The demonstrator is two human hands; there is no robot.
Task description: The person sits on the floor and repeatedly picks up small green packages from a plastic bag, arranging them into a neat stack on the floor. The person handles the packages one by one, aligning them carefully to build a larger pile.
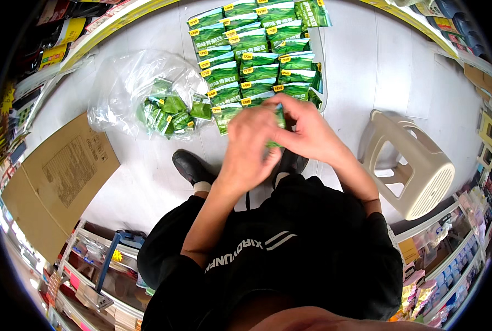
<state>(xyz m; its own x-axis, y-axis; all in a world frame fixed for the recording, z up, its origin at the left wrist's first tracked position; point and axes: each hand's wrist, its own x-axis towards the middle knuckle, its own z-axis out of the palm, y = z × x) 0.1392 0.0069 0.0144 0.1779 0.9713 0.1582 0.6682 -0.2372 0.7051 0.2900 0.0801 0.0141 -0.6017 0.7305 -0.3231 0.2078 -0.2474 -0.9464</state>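
Observation:
In front of my body, my right hand [310, 130] pinches a small green foil snack packet [280, 118]. My left hand [250, 142] is blurred and overlaps the packet's left side; its grip is hard to make out. Beyond both hands, many green snack packets [254, 74] with yellow corner marks stand in overlapping rows. A pale rim [324, 78] runs along the right side of these rows. To their left, a clear plastic bag [122, 95] lies on the floor with loose green packets [173, 109] in it.
A beige plastic stool [411, 165] lies on its side at right. Flattened cardboard [62, 178] is at left. Stocked shelves [440, 265] surround the pale floor [353, 82]. My black shoes [192, 165] are just below the packets.

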